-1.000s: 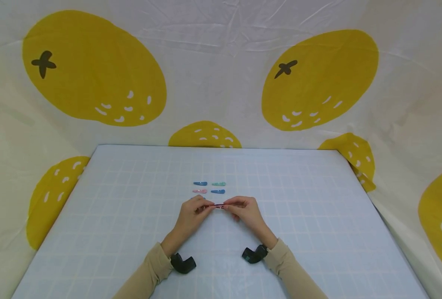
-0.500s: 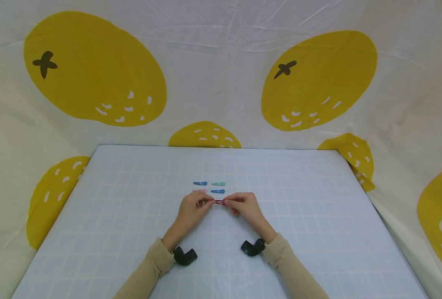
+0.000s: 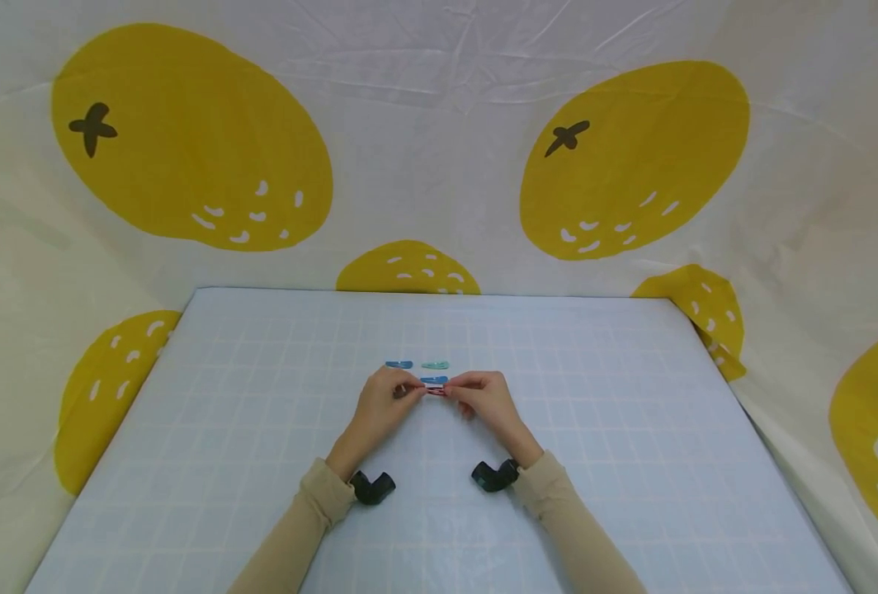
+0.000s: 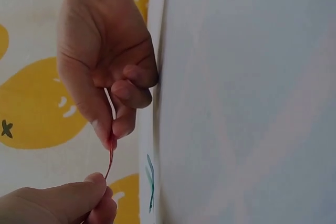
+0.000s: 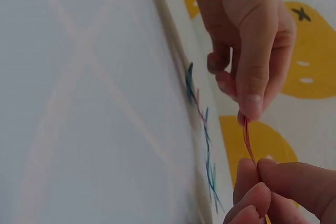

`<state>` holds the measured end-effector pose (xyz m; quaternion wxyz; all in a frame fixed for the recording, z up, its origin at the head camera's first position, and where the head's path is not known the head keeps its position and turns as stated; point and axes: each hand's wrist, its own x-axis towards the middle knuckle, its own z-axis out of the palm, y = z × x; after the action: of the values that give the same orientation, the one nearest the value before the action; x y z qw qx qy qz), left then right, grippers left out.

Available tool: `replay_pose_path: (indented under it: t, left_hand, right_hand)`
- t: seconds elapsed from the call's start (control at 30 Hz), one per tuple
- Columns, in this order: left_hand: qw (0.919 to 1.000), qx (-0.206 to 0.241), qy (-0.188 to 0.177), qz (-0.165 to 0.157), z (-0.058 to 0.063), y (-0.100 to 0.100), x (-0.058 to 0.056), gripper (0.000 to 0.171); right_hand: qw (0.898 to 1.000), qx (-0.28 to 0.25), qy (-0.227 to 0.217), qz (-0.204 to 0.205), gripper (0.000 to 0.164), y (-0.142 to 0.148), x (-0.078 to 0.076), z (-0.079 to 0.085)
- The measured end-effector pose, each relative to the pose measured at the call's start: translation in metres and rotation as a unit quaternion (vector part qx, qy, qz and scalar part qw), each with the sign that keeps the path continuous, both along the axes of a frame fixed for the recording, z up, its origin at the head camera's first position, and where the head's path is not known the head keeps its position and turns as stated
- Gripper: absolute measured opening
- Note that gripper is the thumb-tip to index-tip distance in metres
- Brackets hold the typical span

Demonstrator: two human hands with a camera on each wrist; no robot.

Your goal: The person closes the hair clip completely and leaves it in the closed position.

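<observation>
A red snap hair clip (image 3: 435, 391) is held level between both hands above the table. My left hand (image 3: 383, 408) pinches one end between thumb and fingers, and my right hand (image 3: 493, 408) pinches the other. In the left wrist view the clip (image 4: 110, 162) appears edge-on, slightly bent. Just beyond it lies a blue hair clip (image 3: 434, 379); another blue clip (image 3: 399, 364) and a green clip (image 3: 435, 365) lie further back. A pink clip (image 5: 198, 98) shows in the right wrist view but is covered by my left hand in the head view.
The table (image 3: 595, 396) has a pale blue cloth with a faint grid. Behind it and at its sides hangs a white sheet (image 3: 424, 148) printed with yellow fruit. Black wrist mounts (image 3: 372, 488) sit at both cuffs.
Both hands have moved forward together with the red hair clip, toward the other clips. My left hand now covers the pink clip in the head view.
</observation>
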<state>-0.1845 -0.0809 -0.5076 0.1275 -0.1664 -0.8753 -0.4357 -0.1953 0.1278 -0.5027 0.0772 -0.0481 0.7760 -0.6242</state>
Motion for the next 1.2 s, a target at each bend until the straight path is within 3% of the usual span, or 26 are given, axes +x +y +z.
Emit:
replay_pose_path:
  t: [0.4, 0.6, 0.8, 1.2]
  left_hand:
    - [0.9958, -0.035, -0.084, 0.003, 0.007, -0.001, -0.01, 0.005]
    - [0.9929, -0.078, -0.089, -0.011, 0.009, 0.0, -0.014, 0.005]
    - [0.9881, -0.133, -0.077, -0.002, 0.006, 0.003, -0.015, 0.006]
    - [0.9837, -0.171, -0.055, 0.004, 0.007, 0.008, -0.014, 0.009]
  right_hand:
    - [0.998, 0.052, -0.039, -0.009, 0.009, -0.005, -0.011, 0.009]
    - [0.994, 0.096, -0.045, -0.001, 0.007, -0.006, -0.014, 0.011]
    - [0.992, 0.119, -0.042, 0.004, 0.005, -0.009, -0.015, 0.009]
    - [0.989, 0.143, -0.034, -0.003, 0.006, -0.012, -0.013, 0.012]
